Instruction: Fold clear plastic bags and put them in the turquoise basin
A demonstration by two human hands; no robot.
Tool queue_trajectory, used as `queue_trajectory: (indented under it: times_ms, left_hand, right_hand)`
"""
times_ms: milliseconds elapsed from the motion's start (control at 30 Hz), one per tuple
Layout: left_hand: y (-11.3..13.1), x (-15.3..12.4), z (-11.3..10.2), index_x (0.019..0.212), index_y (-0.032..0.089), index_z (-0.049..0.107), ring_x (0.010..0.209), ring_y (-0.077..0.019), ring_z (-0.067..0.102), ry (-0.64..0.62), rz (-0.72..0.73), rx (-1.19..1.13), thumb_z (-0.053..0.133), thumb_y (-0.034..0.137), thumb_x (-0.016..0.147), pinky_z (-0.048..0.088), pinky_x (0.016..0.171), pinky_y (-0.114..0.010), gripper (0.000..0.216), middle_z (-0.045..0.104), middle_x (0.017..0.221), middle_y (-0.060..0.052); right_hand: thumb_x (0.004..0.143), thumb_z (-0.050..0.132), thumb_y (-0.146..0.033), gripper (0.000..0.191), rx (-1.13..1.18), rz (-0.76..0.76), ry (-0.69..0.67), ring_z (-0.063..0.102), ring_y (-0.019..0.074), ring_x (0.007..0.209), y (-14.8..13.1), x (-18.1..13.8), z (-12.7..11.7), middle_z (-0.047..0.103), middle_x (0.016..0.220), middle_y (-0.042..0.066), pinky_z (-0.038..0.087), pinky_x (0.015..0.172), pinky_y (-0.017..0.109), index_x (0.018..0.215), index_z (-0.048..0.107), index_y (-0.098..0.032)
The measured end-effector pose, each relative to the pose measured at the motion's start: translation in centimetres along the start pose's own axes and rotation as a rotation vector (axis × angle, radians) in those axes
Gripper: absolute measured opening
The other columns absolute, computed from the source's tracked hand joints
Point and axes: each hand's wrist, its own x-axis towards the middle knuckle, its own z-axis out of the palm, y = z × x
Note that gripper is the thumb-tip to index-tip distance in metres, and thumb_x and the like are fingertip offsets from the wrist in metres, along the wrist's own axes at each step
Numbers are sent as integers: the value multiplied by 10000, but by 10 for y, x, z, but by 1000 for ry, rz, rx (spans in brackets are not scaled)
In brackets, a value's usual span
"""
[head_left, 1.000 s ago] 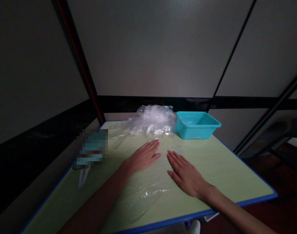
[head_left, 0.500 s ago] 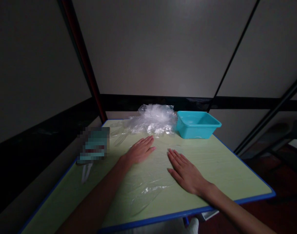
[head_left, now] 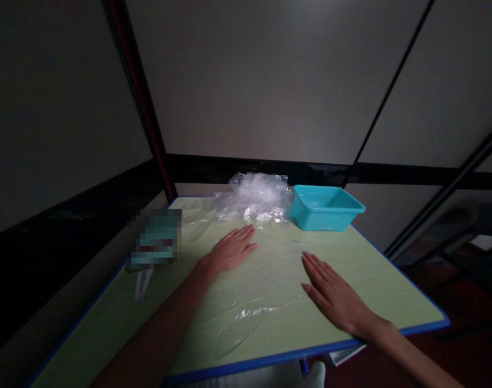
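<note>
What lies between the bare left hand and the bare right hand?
In the head view, thin, clear, wrinkled plastic film lies on the pale yellow-green tabletop between the left hand and the right hand.

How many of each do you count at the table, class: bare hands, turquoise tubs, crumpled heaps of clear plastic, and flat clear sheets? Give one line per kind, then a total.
Bare hands: 2 (left hand, right hand)
Turquoise tub: 1
Crumpled heap of clear plastic: 1, pieces within it not countable
Flat clear sheet: 1
Total: 5
</note>
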Motion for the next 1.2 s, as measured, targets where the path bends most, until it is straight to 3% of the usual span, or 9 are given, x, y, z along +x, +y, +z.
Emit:
queue_trajectory:
  times_ms: [100, 200, 367, 500, 633, 867, 1033, 1200]
  left_hand:
    - [0, 0, 0, 1330, 88, 259, 1297, -153, 156, -3, 1, -7, 200, 400, 897, 142, 1044, -314, 537, 194, 1405, -89]
    - [0, 1, 1, 1329, 77, 258, 1297, -164, 164, -5, 1, -6, 203, 398, 896, 144, 1043, -320, 543, 195, 1406, -97]
    - [0, 1, 0, 1324, 64, 264, 1297, -171, 163, 1, 5, 7, 208, 361, 892, 145, 1042, -328, 527, 212, 1403, -114]
    - [1, 0, 1, 1321, 78, 272, 1296, -158, 165, -2, 2, 8, 249, 261, 864, 131, 1045, -314, 493, 247, 1397, -106]
    - [0, 0, 3, 1327, 83, 257, 1298, -146, 158, 1, -11, -20, 231, 263, 865, 123, 1047, -303, 497, 232, 1404, -95]
    - [-1, 0, 2, 1325, 89, 263, 1303, -145, 132, -6, -25, -139, 243, 299, 865, 94, 1051, -315, 506, 200, 1412, -83]
    - [-4, 2, 0, 1319, 122, 288, 1298, -128, 151, -1, -59, -282, 273, 294, 854, 93, 1053, -298, 497, 223, 1405, -54]
    - [-15, 8, 2, 1306, 146, 328, 1281, -140, 214, 63, -167, -474, 287, 303, 857, 174, 1041, -284, 477, 267, 1387, -45]
  right_hand:
    - [892, 242, -452, 581, 72, 62, -46, 179, 211, 1285, 6, 3, -8, 195, 1405, 105, 226, 1036, 424, 1365, 186, -118]
    - [892, 207, -465, 617, 148, 79, -7, 143, 213, 1293, -1, 30, -14, 162, 1411, 132, 193, 1048, 412, 1363, 175, -68]
    - [892, 204, -445, 621, 206, -19, 17, 161, 244, 1289, -37, 98, -9, 184, 1396, 179, 183, 1043, 422, 1336, 240, -12]
    - [902, 196, -408, 602, 212, -104, -32, 163, 238, 1290, -62, 128, 8, 199, 1394, 183, 196, 1039, 393, 1336, 225, 8]
    - [902, 163, -445, 630, 171, -129, -74, 180, 238, 1286, -55, 126, 20, 220, 1388, 175, 191, 1041, 388, 1334, 230, 8]
    - [864, 142, -560, 687, 82, -117, -76, 154, 229, 1292, 0, 96, 13, 208, 1402, 113, 184, 1042, 399, 1352, 236, -87]
    - [860, 180, -559, 696, 119, -65, -87, 161, 228, 1292, 24, 82, 9, 203, 1401, 128, 176, 1045, 404, 1345, 245, -64]
    - [852, 315, -491, 563, 346, -9, 53, 346, 228, 1217, 30, 83, 9, 410, 1309, 124, 259, 1010, 387, 1257, 426, -117]
